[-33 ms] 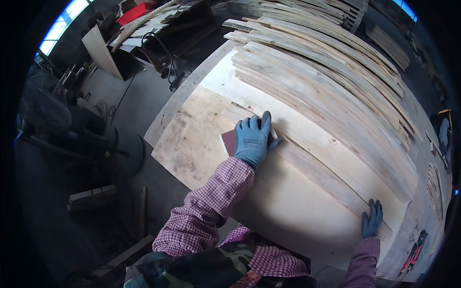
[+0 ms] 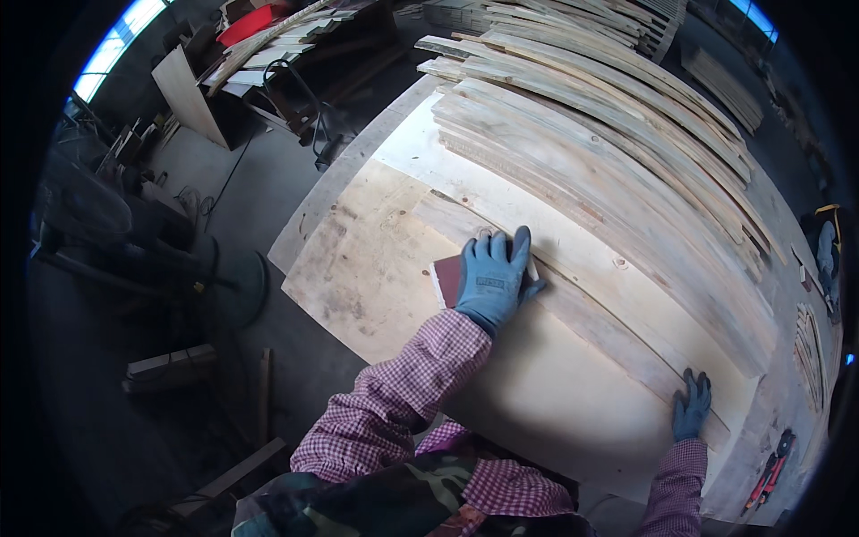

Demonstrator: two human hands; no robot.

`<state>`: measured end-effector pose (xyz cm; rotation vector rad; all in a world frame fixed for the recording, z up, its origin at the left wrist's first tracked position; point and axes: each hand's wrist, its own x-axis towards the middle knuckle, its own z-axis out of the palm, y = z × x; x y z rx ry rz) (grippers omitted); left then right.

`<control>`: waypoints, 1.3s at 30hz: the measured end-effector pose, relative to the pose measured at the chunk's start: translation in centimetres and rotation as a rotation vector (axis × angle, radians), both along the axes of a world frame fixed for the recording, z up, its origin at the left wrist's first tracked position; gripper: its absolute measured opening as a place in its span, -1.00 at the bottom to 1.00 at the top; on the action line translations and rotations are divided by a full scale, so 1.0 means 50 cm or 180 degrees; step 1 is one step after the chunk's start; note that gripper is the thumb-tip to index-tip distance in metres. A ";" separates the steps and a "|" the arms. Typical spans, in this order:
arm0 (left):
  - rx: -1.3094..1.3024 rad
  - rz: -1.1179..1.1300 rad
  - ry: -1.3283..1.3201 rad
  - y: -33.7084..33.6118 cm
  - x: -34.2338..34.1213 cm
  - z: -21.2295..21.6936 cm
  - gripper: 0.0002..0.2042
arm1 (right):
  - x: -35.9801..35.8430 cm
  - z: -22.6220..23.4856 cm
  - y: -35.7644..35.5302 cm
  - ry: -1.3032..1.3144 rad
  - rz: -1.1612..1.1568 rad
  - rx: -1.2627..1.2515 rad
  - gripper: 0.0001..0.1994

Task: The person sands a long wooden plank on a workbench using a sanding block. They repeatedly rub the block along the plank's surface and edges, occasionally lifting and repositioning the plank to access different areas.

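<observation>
My left hand (image 2: 492, 282), in a blue-grey work glove, presses a sheet of dark red sandpaper (image 2: 451, 284) against a long narrow wooden board (image 2: 591, 329). The sheet sticks out to the left of the hand, its pale edge showing; the rest is hidden under the palm. The board lies slantwise, running from beyond my left hand down to the right. Near its right end, my right hand (image 2: 692, 407), gloved the same way, lies on it with fingers stretched out. Beneath is a pale plywood sheet (image 2: 528, 385).
Several planks (image 2: 608, 170) lie stacked along the far side of the worktable. Red-handled pliers (image 2: 769, 473) rest at the right. A round dark stand base (image 2: 237, 282) is on the floor at the left. Farther back, a red basin (image 2: 250, 25) sits among scrap wood.
My left hand and the sandpaper have slid a short way to the right along the board. The right hand has stayed nearly in place.
</observation>
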<state>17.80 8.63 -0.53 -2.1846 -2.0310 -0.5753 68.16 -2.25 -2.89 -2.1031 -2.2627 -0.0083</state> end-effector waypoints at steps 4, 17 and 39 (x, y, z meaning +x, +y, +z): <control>-0.0317 -0.0993 -0.0401 -0.085 0.183 -0.010 -0.12 | -0.228 0.009 0.103 0.0892 0.0631 0.0387 -0.53; -0.1357 0.1337 0.0171 0.135 -0.299 0.082 -0.24 | -0.329 -0.029 0.079 0.1017 0.0592 0.0624 -0.57; -0.1511 0.1441 0.0818 0.159 -0.272 0.101 -0.29 | -0.344 -0.013 0.066 0.0856 0.0846 0.0704 -0.13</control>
